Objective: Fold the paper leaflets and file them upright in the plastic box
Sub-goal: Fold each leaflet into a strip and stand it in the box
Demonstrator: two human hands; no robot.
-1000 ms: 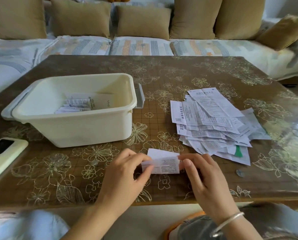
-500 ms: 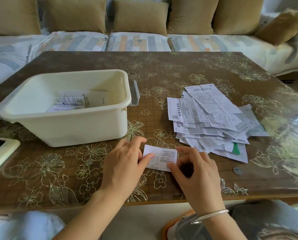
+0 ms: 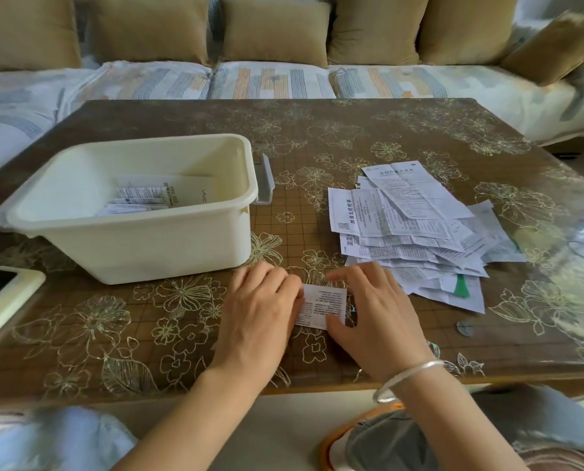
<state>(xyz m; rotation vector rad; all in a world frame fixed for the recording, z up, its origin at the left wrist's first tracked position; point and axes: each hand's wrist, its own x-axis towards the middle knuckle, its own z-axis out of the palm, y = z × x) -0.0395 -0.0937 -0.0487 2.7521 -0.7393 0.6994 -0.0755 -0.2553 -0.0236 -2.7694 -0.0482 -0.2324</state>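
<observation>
A small folded leaflet (image 3: 324, 305) lies flat on the table near its front edge. My left hand (image 3: 260, 311) presses its left edge with flat fingers. My right hand (image 3: 375, 314) lies over its right side, fingers at the top edge and thumb at the bottom corner. The cream plastic box (image 3: 141, 239) stands at the left and holds several folded leaflets (image 3: 137, 198) near its back wall. A loose pile of unfolded leaflets (image 3: 409, 226) spreads out at the right, just behind my right hand.
A cream phone (image 3: 1, 294) lies at the table's left edge. A grey lid clip (image 3: 265, 181) sticks out from the box's right side. A sofa with tan cushions (image 3: 277, 32) runs behind the table. The brown flowered tabletop (image 3: 317, 130) has a glossy cover.
The leaflet went from being held up in both hands' fingertips to lying flat on the table. Both hands came down onto it and now press it.
</observation>
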